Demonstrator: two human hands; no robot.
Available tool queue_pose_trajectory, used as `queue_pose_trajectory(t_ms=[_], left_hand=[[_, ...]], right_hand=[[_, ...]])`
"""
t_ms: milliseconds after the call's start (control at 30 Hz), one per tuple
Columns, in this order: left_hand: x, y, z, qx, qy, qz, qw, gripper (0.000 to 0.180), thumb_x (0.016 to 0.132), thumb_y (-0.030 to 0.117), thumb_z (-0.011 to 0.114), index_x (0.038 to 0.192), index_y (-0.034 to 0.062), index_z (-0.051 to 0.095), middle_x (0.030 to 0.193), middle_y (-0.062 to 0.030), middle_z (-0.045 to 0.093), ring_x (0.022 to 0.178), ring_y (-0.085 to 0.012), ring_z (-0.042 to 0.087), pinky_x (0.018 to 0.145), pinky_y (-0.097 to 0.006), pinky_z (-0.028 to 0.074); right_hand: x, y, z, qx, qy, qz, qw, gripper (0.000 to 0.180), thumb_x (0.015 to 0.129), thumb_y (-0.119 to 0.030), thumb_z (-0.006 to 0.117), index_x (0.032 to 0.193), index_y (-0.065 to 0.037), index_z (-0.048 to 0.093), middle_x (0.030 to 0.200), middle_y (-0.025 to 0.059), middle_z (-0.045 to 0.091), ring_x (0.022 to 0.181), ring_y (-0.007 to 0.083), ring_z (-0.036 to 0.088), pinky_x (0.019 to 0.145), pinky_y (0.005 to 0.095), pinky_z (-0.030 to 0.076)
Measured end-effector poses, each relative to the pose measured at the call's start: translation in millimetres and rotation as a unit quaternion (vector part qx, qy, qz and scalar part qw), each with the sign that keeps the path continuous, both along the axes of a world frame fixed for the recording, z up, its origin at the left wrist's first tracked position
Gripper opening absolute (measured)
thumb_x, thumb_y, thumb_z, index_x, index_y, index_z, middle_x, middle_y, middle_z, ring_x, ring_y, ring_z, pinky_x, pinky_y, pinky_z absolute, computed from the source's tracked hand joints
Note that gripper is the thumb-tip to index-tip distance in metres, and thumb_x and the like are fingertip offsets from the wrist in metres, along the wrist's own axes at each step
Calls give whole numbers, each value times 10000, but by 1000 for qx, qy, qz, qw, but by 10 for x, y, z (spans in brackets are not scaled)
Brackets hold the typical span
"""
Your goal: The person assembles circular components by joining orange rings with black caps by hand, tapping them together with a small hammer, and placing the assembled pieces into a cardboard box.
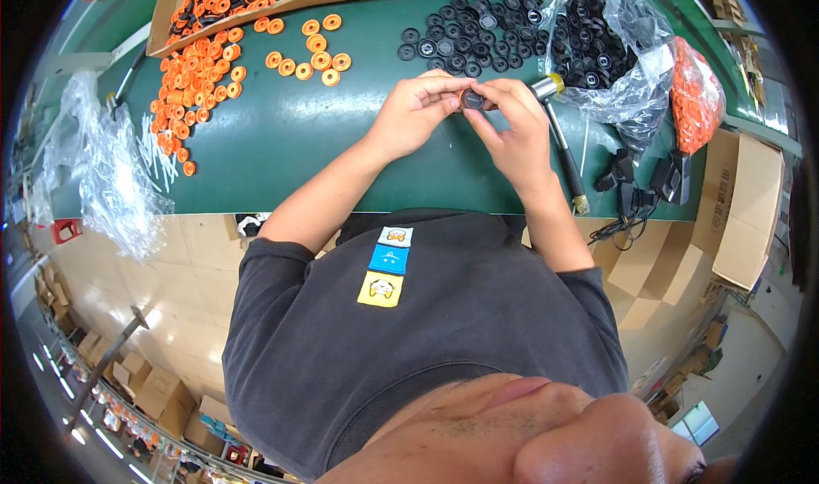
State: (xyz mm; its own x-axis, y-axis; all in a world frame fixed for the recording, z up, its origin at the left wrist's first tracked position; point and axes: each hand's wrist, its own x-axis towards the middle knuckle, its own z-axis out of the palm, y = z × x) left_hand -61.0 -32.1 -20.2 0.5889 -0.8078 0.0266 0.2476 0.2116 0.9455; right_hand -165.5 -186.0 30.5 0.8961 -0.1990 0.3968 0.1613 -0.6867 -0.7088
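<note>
Above the green table (281, 177), a small round wheel-like part (473, 100), black with a sliver of orange at its edge, is pinched between my two hands. My left hand (416, 113) closes on its left side with thumb and fingertips. From the right, the fingers of my right hand (519, 134) grip the same part. Loose black discs (461, 36) lie just beyond my hands. Several orange rings (320, 60) sit apart on the table, farther left. A mallet (559, 134) with a black handle and a yellow-tipped metal head lies right beside my right hand.
A cardboard tray (281, 11) of orange and black parts stands far left, near an orange pile (192, 79). Clear bags hold black discs (593, 45) and orange parts (695, 100). Black adapters (640, 185) and cartons (725, 202) are at right; plastic film (115, 164) hangs left.
</note>
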Motion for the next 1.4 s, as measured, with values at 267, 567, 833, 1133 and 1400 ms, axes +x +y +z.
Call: queue_pose_trajectory(t_ms=[267,567,833,1133,1400], left_hand=[[-4,2,-35,-5,40,4,999,338,979,-44,564,1312,-48,621,1116,-44,618,1076,-151,629,968,-276,513],[10,13,-11,13,84,18,996,350,971,-40,579,1320,-35,606,1076,-67,662,982,-126,650,891,-270,540],[28,8,3,23,103,28,994,203,976,66,652,1154,-32,654,1015,-70,706,898,-107,657,825,-257,546],[12,19,5,39,101,33,994,196,961,65,676,1125,-41,666,1020,-80,722,883,-102,666,816,-252,550],[17,21,-1,41,104,27,993,248,963,31,652,1194,-60,658,1061,-101,722,921,-117,673,850,-256,551]], right_hand=[[22,19,6,-42,-8,-8,999,327,768,5,800,1076,-5,690,1001,138,670,867,294,681,750,360,566],[30,42,34,-55,8,-15,998,314,759,-17,803,1056,-9,701,989,128,670,876,301,683,741,367,566],[32,56,7,-53,31,-20,998,290,764,-26,790,1041,-9,704,996,128,669,882,311,686,739,376,565],[13,75,1,-73,29,-8,997,278,793,-48,778,1057,-11,699,1003,125,658,870,317,677,723,388,559],[-4,63,-30,-84,12,-10,996,301,797,-35,773,1084,1,690,1021,132,654,867,315,675,720,382,561]])
